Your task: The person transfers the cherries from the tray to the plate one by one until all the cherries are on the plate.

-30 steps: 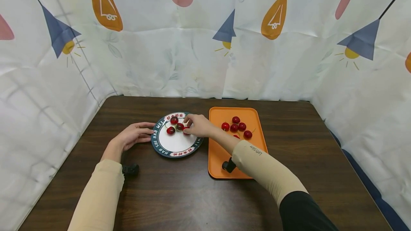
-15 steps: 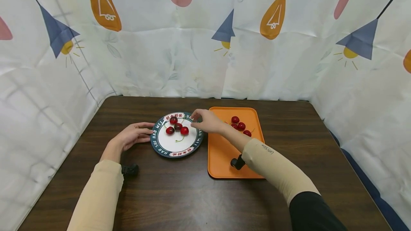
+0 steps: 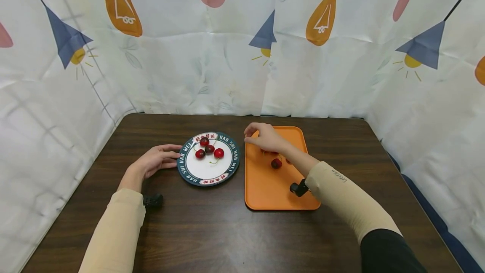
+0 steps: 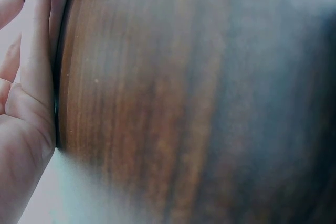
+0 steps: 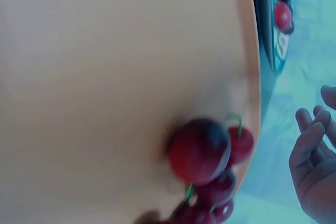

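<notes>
Grip of the right hand (image 3: 266, 138): thumb and fingers bent and apart, the hand over the tray (image 3: 265, 193), to the right of the plate (image 3: 206, 172) and not touching its rim. Left hand (image 3: 160, 161): fingers extended, touching the plate's left rim. Four cherries (image 3: 219, 153) lie on the plate, grouped about its middle. More cherries (image 3: 276, 163) lie on the tray, right of the plate; hand and forearm partly hide them in the head view. Patterned cloth (image 3: 170, 62) hangs beyond the plate; dark table (image 3: 204, 231) lies beneath it.
</notes>
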Demonstrator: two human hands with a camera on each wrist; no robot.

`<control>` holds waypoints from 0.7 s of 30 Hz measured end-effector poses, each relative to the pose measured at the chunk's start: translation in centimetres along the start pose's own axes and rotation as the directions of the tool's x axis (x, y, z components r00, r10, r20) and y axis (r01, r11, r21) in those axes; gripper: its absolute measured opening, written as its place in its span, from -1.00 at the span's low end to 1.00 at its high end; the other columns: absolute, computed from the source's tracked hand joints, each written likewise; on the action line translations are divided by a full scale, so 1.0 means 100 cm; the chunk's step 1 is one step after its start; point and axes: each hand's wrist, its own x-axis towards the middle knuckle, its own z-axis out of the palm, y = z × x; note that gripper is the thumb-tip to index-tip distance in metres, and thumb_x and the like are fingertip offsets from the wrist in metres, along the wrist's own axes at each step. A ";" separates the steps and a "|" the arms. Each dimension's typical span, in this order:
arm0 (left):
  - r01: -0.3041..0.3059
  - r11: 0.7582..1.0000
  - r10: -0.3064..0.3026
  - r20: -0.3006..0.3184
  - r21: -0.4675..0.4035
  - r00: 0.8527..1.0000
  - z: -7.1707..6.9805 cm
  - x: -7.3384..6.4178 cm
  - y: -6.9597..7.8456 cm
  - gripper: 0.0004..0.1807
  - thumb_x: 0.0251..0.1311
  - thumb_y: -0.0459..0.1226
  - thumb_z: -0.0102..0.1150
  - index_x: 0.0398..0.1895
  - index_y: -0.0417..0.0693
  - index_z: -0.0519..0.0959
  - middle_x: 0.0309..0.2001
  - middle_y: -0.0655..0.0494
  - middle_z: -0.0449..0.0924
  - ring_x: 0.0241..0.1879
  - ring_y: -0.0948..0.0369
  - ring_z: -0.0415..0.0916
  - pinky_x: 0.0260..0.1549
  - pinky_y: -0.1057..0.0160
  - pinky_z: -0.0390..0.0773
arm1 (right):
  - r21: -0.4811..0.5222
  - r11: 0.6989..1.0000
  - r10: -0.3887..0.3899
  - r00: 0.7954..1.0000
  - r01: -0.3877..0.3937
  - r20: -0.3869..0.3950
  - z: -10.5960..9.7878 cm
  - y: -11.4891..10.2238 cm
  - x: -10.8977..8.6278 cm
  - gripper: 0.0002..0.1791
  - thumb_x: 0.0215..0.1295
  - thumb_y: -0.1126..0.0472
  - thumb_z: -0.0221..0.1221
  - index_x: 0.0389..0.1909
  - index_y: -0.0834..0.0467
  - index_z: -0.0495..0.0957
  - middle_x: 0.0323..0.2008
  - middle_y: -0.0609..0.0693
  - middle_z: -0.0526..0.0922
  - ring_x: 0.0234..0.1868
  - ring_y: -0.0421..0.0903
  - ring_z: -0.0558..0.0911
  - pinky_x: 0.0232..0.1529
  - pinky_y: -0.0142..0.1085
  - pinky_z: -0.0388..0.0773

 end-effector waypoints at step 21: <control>-0.004 1.000 0.004 0.002 0.001 1.000 0.001 -0.003 0.001 -0.32 0.46 -0.24 0.21 0.54 -0.27 0.24 0.37 -0.29 0.28 -0.08 0.21 0.65 0.04 0.20 0.65 | 0.034 0.986 0.164 0.983 -0.162 -0.076 -0.042 0.059 -0.036 -0.67 0.45 0.17 0.25 0.11 0.26 0.61 -0.04 0.08 0.64 -0.11 0.04 0.57 -0.12 -0.13 0.56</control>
